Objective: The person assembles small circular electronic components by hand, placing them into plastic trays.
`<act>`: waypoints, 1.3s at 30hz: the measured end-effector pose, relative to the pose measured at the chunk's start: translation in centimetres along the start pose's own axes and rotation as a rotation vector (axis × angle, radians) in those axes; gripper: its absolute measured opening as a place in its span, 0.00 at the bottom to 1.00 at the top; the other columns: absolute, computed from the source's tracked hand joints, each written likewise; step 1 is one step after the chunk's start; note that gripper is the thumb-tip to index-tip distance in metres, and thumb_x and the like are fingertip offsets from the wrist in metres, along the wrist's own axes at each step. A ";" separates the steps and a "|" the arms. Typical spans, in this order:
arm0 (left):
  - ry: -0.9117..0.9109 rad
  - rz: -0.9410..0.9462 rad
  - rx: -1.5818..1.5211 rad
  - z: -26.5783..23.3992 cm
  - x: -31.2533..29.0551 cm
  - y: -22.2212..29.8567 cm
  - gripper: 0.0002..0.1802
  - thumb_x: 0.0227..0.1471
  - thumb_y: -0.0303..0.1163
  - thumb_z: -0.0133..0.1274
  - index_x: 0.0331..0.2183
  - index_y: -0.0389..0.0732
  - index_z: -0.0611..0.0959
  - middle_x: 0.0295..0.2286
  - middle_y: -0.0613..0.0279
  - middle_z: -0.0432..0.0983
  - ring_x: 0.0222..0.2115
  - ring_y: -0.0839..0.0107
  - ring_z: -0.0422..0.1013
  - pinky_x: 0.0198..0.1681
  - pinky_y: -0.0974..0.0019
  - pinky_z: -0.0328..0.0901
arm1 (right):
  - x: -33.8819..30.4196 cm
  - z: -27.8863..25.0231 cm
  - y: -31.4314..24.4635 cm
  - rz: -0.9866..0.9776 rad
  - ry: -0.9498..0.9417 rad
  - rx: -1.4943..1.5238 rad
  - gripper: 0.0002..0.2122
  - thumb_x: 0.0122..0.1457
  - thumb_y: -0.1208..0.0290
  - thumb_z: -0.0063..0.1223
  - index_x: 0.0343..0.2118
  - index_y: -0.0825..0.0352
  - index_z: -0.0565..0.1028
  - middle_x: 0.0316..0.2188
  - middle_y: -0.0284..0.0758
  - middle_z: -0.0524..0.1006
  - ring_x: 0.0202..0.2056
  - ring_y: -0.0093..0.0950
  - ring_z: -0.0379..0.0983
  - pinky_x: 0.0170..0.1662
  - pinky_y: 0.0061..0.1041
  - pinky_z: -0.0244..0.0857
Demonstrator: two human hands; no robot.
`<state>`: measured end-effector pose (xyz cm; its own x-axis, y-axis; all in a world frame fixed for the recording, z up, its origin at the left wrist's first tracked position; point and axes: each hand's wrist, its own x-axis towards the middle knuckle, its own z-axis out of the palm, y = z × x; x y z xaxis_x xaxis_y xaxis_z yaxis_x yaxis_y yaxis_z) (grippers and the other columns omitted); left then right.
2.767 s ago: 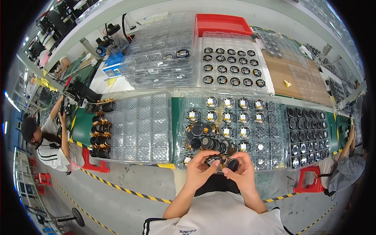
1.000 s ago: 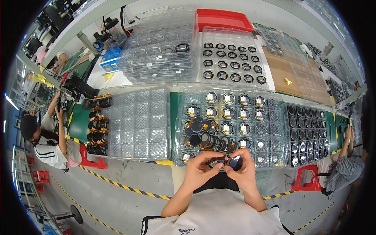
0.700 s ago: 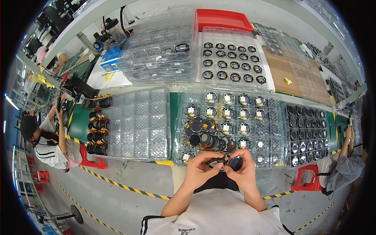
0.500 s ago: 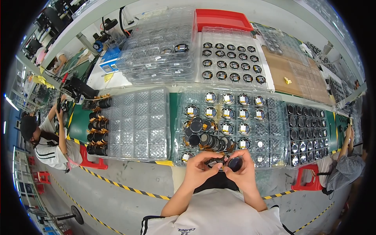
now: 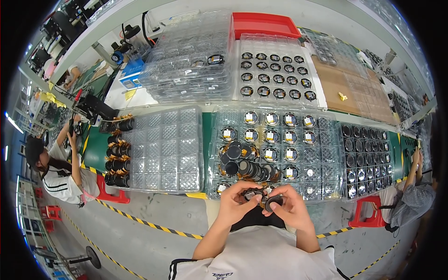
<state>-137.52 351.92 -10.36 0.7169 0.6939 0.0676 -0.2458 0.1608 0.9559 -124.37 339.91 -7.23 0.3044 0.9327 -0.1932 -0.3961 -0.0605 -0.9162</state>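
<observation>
My left hand (image 5: 234,204) grips a round black watch-like housing (image 5: 252,192) with small parts inside, pinched between thumb and fingers. My right hand (image 5: 294,209) holds a round dark display disc (image 5: 274,203) by its rim, tilted close beside the housing. Whether the two pieces touch or are joined by a cable, I cannot tell. Just beyond my hands, a leaning row of round discs (image 5: 255,171) and a few loose black discs (image 5: 234,150) lie on a clear compartment tray (image 5: 322,156). Several of its compartments hold round modules (image 5: 271,135) with white and yellow labels.
Left of that tray is another clear tray (image 5: 163,149), with stacked dark discs (image 5: 117,165) along its left side. On the right sits a tray of dark round pieces (image 5: 366,154). Behind are stacked clear trays (image 5: 186,70) and a red bin (image 5: 266,24). Co-workers (image 5: 63,163) sit either side.
My right hand has turned the disc, tipping its face away, and brought it slightly lower and nearer the housing. My left hand has barely shifted and keeps its grip.
</observation>
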 end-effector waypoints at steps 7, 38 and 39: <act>-0.017 -0.076 0.198 0.5 -0.4 1.0 0.15 0.46 0.20 0.56 0.39 0.39 0.79 0.33 0.69 0.76 0.21 0.90 0.65 0.19 0.85 0.57 | -0.2 -1.4 0.0 -0.196 -0.029 -0.338 0.12 0.49 0.84 0.56 0.37 0.69 0.69 0.34 0.34 0.75 0.35 0.23 0.74 0.39 0.21 0.68; -0.170 0.027 0.486 0.5 0.2 1.0 0.19 0.54 0.31 0.49 0.49 0.44 0.70 0.29 0.55 0.74 0.22 0.69 0.70 0.26 0.69 0.65 | 0.5 -0.8 1.5 -0.292 0.123 -0.544 0.08 0.51 0.83 0.53 0.34 0.70 0.72 0.30 0.31 0.68 0.38 0.21 0.71 0.38 0.18 0.69; -0.195 -0.010 0.504 0.5 0.1 1.0 0.21 0.52 0.32 0.50 0.49 0.45 0.70 0.28 0.56 0.73 0.21 0.70 0.70 0.25 0.69 0.64 | 0.5 -0.8 1.6 -0.270 0.142 -0.494 0.08 0.51 0.83 0.54 0.35 0.70 0.72 0.30 0.31 0.68 0.37 0.20 0.71 0.37 0.17 0.69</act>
<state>-137.38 351.86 -9.23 0.8372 0.5432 0.0635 0.0711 -0.2233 0.9722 -124.14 339.97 -9.05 0.4650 0.8836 0.0557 0.1522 -0.0178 -0.9882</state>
